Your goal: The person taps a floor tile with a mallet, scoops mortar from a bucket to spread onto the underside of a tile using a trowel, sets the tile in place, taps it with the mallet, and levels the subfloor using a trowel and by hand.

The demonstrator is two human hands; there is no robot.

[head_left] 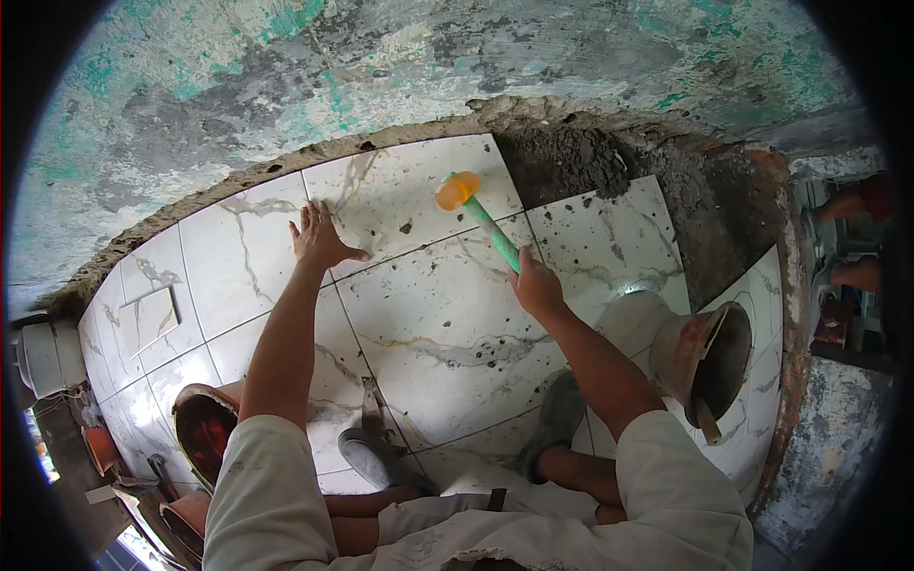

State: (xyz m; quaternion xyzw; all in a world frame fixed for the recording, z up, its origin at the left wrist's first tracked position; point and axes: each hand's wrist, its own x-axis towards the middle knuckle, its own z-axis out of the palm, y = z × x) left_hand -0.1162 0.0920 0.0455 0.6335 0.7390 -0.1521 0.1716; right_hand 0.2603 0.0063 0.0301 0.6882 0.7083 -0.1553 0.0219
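My right hand [536, 285] is closed round the green handle of a mallet [492, 234]. Its orange-yellow head [457, 190] is over a white marble-patterned floor tile [428, 171] by the wall; whether it touches the tile I cannot tell. Fingers spread, my left hand [319, 238] rests on the tiles near the joint between two of them. Dark crumbs of mortar lie scattered over the tiles around the mallet. Beyond this tile's right edge is a patch of dark, wet-looking mortar [571, 157].
A bucket [700, 357] with a wooden handle sticking out stands at right, another bucket [205, 428] at left. A trowel [371, 404] lies by my left shoe [376, 462]. A cut tile piece [149, 319] rests at far left. The peeling wall [381, 67] bounds the far side; another person's legs [847, 276] show at far right.
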